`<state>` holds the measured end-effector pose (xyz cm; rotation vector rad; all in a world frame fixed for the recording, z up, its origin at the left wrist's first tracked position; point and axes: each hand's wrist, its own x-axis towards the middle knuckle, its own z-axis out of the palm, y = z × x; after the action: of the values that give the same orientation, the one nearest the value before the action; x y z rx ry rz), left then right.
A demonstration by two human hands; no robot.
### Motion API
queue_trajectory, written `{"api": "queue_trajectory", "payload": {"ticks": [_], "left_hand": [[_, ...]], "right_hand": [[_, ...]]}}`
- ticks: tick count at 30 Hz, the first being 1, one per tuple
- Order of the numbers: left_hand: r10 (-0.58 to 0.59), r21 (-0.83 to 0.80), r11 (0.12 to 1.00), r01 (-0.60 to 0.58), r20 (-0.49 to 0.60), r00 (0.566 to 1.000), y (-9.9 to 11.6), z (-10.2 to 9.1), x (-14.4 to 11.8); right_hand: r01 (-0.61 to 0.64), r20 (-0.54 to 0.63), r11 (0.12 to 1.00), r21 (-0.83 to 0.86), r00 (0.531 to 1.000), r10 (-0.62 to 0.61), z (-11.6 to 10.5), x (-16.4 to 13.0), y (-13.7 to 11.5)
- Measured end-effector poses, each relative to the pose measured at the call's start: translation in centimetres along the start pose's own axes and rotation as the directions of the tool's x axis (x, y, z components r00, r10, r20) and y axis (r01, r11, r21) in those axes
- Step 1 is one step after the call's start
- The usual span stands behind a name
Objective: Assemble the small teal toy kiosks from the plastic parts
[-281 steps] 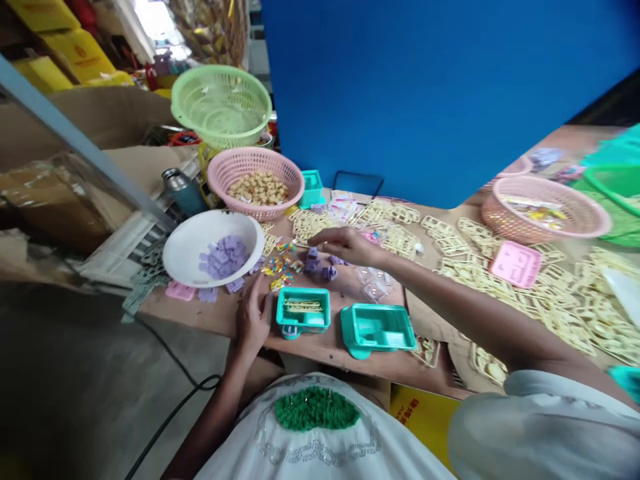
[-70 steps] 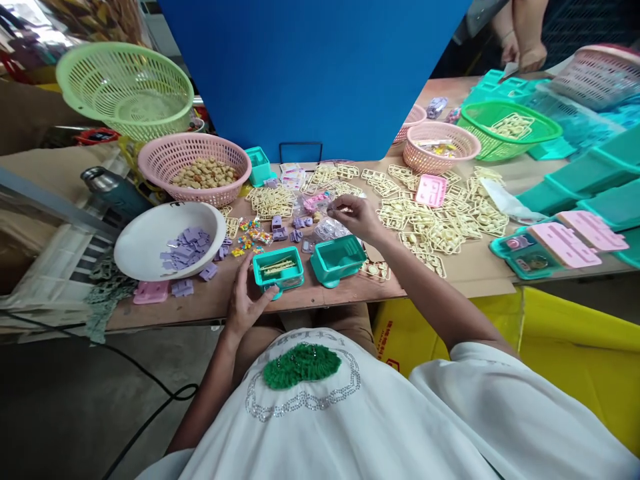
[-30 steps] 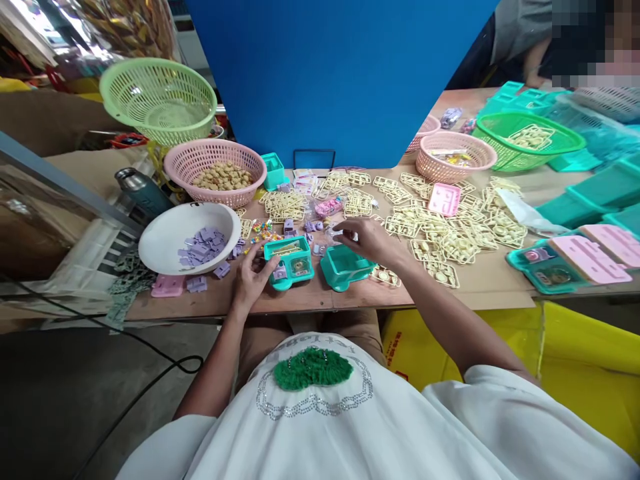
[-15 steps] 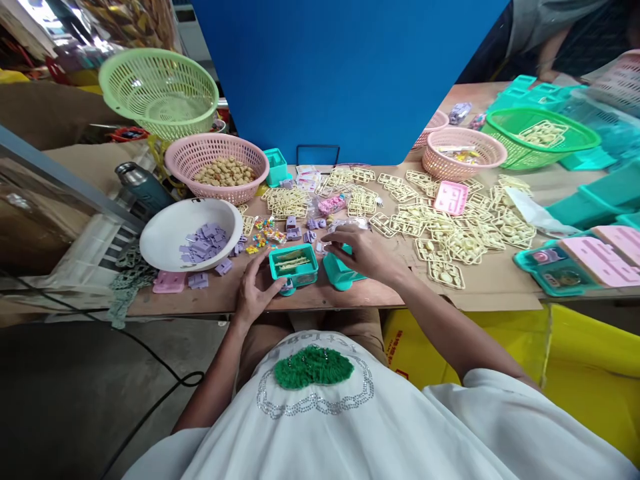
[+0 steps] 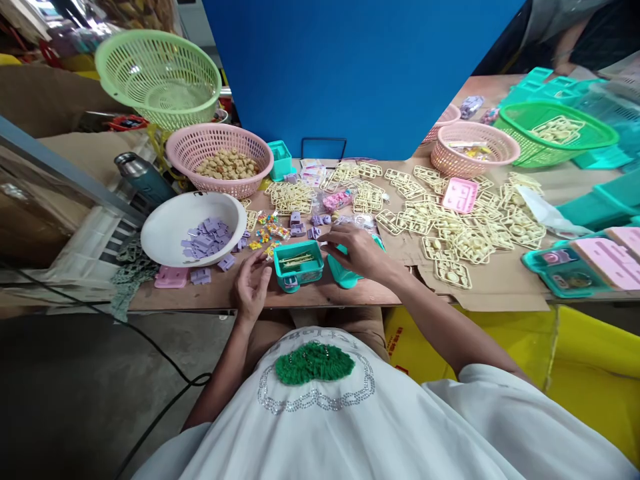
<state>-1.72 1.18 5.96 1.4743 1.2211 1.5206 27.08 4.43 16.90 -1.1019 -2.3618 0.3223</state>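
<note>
The small teal tray (image 5: 299, 265) sits at the near edge of the surface (image 5: 350, 293), its long axis running left to right, directly between the 2 hands. Thin cream sticks lie inside its smooth moulded plastic walls. The left hand (image 5: 251, 285) rests just left of it, fingers loosely curled and gripping nothing, nearer than the right hand (image 5: 356, 252), which covers a second teal tray (image 5: 342, 275) and pinches something too small to tell. Far left, a white bowl (image 5: 165, 230) holds flat lilac pieces (image 5: 206, 235).
</note>
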Motion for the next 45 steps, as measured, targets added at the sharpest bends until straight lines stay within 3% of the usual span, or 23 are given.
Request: {"api": "queue_trajectory", "payload": {"ticks": [7,26,32,37,39,40,43,45], "left_hand": [[-0.012,0.03,0.999,0.012,-0.013,1.0,0.3,-0.1,0.2],[-0.013,0.159,0.987,0.023,-0.067,0.998,1.9,0.5,0.8],[-0.04,0.142,0.988,0.055,-0.102,0.994,1.1,-0.2,0.4],[-0.062,0.114,0.991,0.075,-0.115,0.992,-0.8,-1.0,0.8],[-0.121,0.11,0.985,0.13,-0.088,0.989,-1.2,-1.2,0.9],[-0.142,0.108,0.983,0.151,-0.091,0.986,-1.4,-1.3,0.8],[-0.199,0.091,0.974,0.207,-0.092,0.976,-1.8,-1.2,0.7],[-0.226,0.073,0.97,0.233,-0.096,0.969,-2.2,-1.1,0.8]], "right_hand": [[0.007,-0.011,1.0,0.019,1.0,-0.007,0.6,-0.2,0.2],[-0.011,-0.16,0.998,0.069,0.987,0.022,-0.9,-1.7,1.2],[-0.112,-0.317,0.99,0.086,0.939,0.134,-3.2,-2.8,2.6],[-0.24,-0.332,0.97,0.027,0.914,0.235,-5.5,-6.7,4.3],[-0.334,-0.366,0.942,-0.007,0.878,0.309,-6.8,-8.5,5.8],[-0.413,-0.404,0.911,-0.017,0.836,0.372,-7.8,-9.3,6.8],[-0.667,-0.538,0.745,-0.02,0.635,0.554,-11.4,-10.9,10.2],[-0.747,-0.576,0.665,-0.022,0.553,0.602,-13.7,-11.3,12.0]]}}
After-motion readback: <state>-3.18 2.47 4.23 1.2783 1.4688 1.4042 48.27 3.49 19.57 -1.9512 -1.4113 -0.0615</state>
